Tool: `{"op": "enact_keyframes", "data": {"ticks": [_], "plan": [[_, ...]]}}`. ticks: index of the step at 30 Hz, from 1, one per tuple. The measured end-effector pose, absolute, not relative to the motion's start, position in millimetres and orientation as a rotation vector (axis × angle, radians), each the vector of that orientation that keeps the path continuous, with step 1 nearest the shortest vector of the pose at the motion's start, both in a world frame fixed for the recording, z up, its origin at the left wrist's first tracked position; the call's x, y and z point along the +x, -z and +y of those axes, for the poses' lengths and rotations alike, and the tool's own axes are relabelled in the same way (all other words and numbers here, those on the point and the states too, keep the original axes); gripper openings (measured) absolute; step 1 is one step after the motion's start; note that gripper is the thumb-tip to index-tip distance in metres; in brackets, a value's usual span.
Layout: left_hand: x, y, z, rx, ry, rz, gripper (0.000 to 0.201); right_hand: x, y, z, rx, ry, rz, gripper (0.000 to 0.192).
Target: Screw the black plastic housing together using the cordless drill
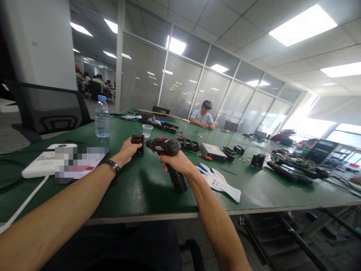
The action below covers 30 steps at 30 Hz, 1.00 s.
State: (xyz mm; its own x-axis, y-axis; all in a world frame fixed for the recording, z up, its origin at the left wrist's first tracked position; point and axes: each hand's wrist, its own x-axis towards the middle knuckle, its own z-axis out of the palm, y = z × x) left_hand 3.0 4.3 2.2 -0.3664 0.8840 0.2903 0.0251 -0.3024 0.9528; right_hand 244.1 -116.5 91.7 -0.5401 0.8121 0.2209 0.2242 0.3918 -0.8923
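My left hand (128,149) is closed around the left side of a small black box-like part (138,145), whose open face shows some brass-coloured pieces inside. In my right hand (175,162) is a black cordless drill (163,146) with red marks, gripped by its handle. The drill lies sideways with its nose pointing left at the black part. Whether the bit touches the part I cannot tell. A clear plastic cup (147,130) stands just behind them. Beside my right wrist lies a white work glove (218,181) with blue fingertips.
On the green table (126,199), a water bottle (102,116), a white device (47,160) and a phone (84,163) are at left. An orange-handled screwdriver (205,157), black frames (188,144) and a pile of black gear (293,169) lie right. A person (203,114) sits across.
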Motion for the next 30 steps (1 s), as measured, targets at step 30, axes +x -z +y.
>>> {"op": "enact_keyframes", "data": {"ticks": [30], "plan": [[2.1, -1.6, 4.1, 1.196, -1.735, 1.284, 0.047, 243.6, -91.4, -116.0, -0.863, -1.143, -1.969, 0.012]]}}
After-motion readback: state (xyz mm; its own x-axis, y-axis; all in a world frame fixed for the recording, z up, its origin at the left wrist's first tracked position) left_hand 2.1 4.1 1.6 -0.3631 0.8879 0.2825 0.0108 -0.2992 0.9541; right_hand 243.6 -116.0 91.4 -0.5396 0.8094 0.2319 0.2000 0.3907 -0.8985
